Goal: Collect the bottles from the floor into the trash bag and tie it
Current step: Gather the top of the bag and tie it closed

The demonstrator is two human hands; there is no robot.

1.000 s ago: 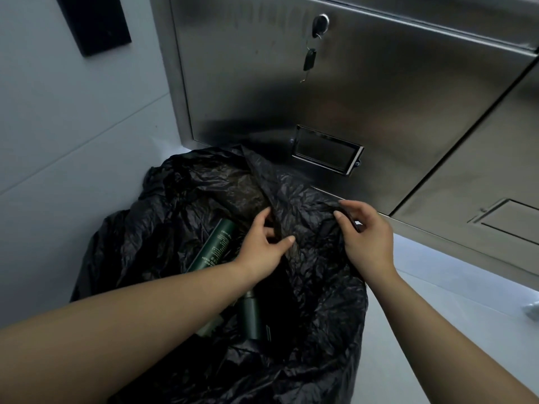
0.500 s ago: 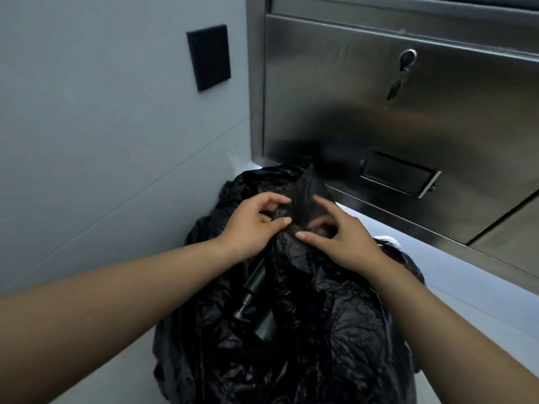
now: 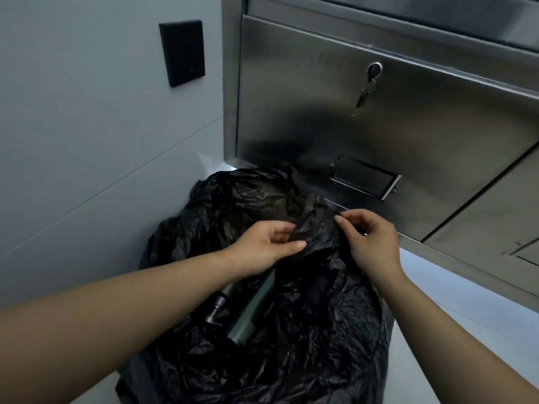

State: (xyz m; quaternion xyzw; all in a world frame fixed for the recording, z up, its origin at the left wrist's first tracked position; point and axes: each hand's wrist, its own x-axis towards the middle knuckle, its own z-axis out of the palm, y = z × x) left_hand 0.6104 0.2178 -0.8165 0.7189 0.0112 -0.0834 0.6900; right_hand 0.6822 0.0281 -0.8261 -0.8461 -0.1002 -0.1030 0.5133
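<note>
The black trash bag (image 3: 320, 330) stands on the pale floor (image 3: 466, 316), in the corner between the grey wall (image 3: 87, 141) and the steel cabinet (image 3: 379, 126). Its mouth is open and the plastic is very crumpled. The person bends over it with both bare arms stretched forward.

The left hand (image 3: 268, 243) pinches a fold of the bag's upper edge between the thumb and the curled fingers. The right hand (image 3: 370, 243) is just beside it and grasps the same raised piece of plastic with its fingertips, the other fingers bent. The two hands are near but do not touch each other.

Inside the bag, under the left wrist, lies a green bottle (image 3: 253, 310), tilted. A second bottle (image 3: 221, 301) with a dark cap lies just beside it, partly hidden by the arm.

A key (image 3: 363, 97) hangs from the lock of the cabinet drawer, and a black plate (image 3: 182, 52) is fixed on the wall.
</note>
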